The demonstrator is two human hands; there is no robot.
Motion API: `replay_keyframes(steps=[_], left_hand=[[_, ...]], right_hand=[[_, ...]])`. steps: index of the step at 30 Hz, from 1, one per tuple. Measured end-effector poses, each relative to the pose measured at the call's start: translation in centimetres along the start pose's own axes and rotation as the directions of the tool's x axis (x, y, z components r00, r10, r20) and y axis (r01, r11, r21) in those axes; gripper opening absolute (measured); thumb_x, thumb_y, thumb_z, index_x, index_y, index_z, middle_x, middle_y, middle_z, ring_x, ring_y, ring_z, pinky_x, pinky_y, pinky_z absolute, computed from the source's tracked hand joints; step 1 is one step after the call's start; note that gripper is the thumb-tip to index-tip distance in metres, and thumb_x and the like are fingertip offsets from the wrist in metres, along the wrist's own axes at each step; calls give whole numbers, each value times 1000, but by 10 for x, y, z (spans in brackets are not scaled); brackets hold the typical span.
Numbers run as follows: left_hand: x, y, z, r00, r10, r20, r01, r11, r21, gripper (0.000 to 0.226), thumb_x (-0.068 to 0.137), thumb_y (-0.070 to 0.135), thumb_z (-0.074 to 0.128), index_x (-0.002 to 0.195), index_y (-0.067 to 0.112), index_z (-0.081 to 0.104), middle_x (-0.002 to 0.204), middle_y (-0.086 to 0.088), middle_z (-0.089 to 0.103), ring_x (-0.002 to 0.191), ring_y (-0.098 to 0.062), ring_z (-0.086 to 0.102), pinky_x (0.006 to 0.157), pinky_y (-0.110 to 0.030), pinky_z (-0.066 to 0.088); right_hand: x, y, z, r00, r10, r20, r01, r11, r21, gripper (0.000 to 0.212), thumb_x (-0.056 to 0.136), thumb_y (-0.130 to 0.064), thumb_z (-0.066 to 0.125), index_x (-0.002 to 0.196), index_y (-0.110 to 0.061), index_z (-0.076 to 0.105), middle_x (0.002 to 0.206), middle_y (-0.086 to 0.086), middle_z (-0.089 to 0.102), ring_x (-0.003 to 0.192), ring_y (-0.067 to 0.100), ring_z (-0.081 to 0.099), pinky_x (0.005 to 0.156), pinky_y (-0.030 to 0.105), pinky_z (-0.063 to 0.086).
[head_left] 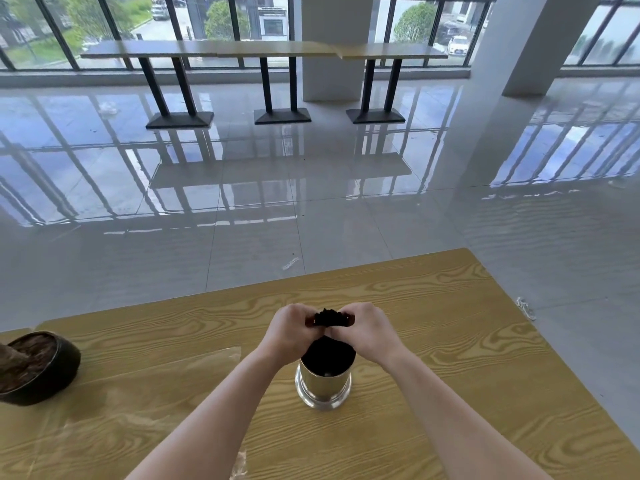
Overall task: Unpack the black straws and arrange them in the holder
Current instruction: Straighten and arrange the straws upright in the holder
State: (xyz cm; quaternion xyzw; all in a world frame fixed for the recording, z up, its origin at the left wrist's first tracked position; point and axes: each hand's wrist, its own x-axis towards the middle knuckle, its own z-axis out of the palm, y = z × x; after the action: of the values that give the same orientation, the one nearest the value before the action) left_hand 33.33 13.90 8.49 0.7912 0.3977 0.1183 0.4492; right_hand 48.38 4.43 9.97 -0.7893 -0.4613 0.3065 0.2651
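A shiny metal cylinder holder (323, 388) stands upright on the wooden table (450, 358), a little in front of me. A bundle of black straws (330, 318) stands in it, tops sticking up above the rim. My left hand (289, 332) and my right hand (367, 332) are both closed around the upper part of the bundle from either side, fingertips at the straw tops. The lower part of the straws is hidden inside the holder. A clear plastic wrapper (173, 368) lies flat on the table to the left.
A dark round pot with brown filling (38, 368) sits at the table's left edge. The table's far edge runs just beyond my hands. Past it lie a glossy tiled floor, long tables by the windows (263, 51) and a white pillar (519, 64).
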Motion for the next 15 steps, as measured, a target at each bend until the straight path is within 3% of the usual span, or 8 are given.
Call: replay_keyframes(steps=[3,5,7,10,12,15], left_hand=[[0,-3,-9,995,-82,55,87,993,-85,20,79,22,72,63,11,67,53,13,55,51,-3,50,54,-18,40],[-1,-4,-11,990,-131,44,137,978,-160,16,79,21,75,65,16,71,55,11,61,53,-4,56,56,-18,42],[-5,-4,-10,985,-171,-7,166,964,-208,8,80,20,78,86,22,74,65,6,67,61,-6,64,61,-20,47],[-11,-7,-4,979,-189,-70,169,960,-225,24,80,23,80,100,30,69,70,3,68,66,-10,66,65,-25,53],[-15,-10,-1,975,-183,-123,149,959,-242,22,81,22,80,101,27,73,70,3,68,64,-9,65,63,-24,52],[-21,-11,3,964,-163,-212,110,964,-241,17,83,20,79,97,28,76,68,4,67,60,-7,60,60,-22,49]], right_hand=[[8,-8,-6,997,6,82,-6,1000,2,24,76,-42,81,73,-21,70,70,-7,71,69,9,69,62,25,53],[13,-13,-8,995,4,95,-2,1000,-13,24,76,-41,83,80,-20,71,76,-4,73,74,11,70,65,27,55],[16,-16,-6,997,-3,78,6,999,-44,29,77,-41,83,92,-19,72,84,-3,72,79,12,69,67,24,53],[13,-14,-1,999,-8,38,10,999,-44,50,75,-40,85,118,-21,68,98,-3,71,91,14,68,73,23,50],[9,-8,2,1000,6,-12,-6,1000,-18,56,75,-39,86,125,-23,65,95,-5,70,90,12,67,74,22,49],[4,2,3,996,30,-83,-30,1000,2,47,79,-36,83,122,-25,66,87,-8,68,82,6,65,67,18,45]])
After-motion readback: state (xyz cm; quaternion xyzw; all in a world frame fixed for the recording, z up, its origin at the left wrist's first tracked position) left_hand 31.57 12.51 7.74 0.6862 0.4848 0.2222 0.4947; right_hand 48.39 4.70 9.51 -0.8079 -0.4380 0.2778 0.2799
